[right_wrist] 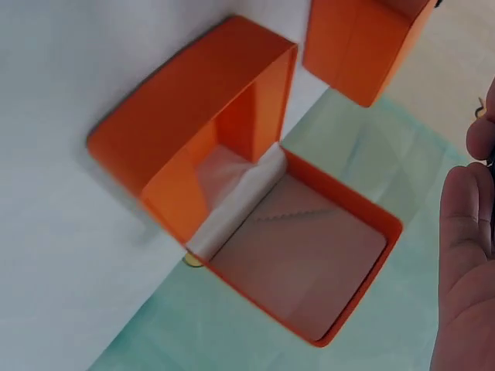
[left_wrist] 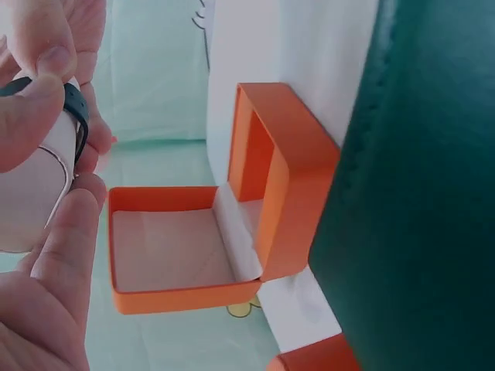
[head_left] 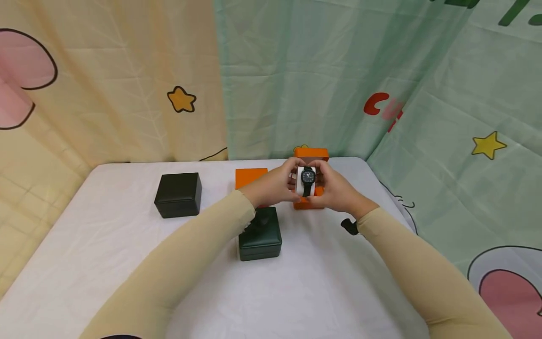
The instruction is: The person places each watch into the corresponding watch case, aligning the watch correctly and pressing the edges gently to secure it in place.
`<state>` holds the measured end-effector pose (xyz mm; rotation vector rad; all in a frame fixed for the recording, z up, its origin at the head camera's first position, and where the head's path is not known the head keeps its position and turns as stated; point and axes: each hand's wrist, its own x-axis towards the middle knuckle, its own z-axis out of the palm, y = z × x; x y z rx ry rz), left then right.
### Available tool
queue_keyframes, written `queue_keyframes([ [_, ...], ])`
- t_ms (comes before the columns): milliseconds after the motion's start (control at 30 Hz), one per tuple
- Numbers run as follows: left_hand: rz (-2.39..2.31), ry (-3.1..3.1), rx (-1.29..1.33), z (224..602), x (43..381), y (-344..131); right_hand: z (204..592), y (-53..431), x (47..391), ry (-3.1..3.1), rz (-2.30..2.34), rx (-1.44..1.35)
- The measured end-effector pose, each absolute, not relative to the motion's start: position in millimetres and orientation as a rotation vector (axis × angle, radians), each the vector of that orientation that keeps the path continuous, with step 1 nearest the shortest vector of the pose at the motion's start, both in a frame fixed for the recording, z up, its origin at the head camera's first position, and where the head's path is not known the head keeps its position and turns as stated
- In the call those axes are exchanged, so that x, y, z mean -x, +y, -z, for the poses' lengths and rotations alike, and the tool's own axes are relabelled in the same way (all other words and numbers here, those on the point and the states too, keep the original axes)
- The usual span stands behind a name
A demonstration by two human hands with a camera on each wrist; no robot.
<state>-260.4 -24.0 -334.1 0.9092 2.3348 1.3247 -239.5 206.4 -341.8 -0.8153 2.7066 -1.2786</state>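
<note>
A black wristwatch (head_left: 308,176) with a dark round dial is wrapped on a white cushion (head_left: 299,181). My left hand (head_left: 281,183) grips the cushion from the left, and my right hand (head_left: 336,189) holds it from the right. In the left wrist view, fingers and thumbs meet around the cushion (left_wrist: 27,205) and the black strap (left_wrist: 77,116). Behind and below the hands stands an orange box (left_wrist: 186,301) with its lid raised and a pale lining; no watch shows in it. The right wrist view catches only part of my right hand (right_wrist: 468,263) at its edge.
A second orange box (head_left: 250,176) stands left of the hands, partly behind my left forearm. Nearer sits a closed dark green box (head_left: 260,242), and a closed black box (head_left: 178,194) is farther left. The white-covered table (head_left: 317,292) ends at hanging curtains (head_left: 292,80).
</note>
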Motion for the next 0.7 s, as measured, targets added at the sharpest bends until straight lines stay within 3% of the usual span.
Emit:
queue_keyframes([
  [700, -1.085, 2.466, -0.793, 365.0, 301.8, 22.1, 376.1, 236.4, 273.2, 2.727, 1.134, 0.555],
])
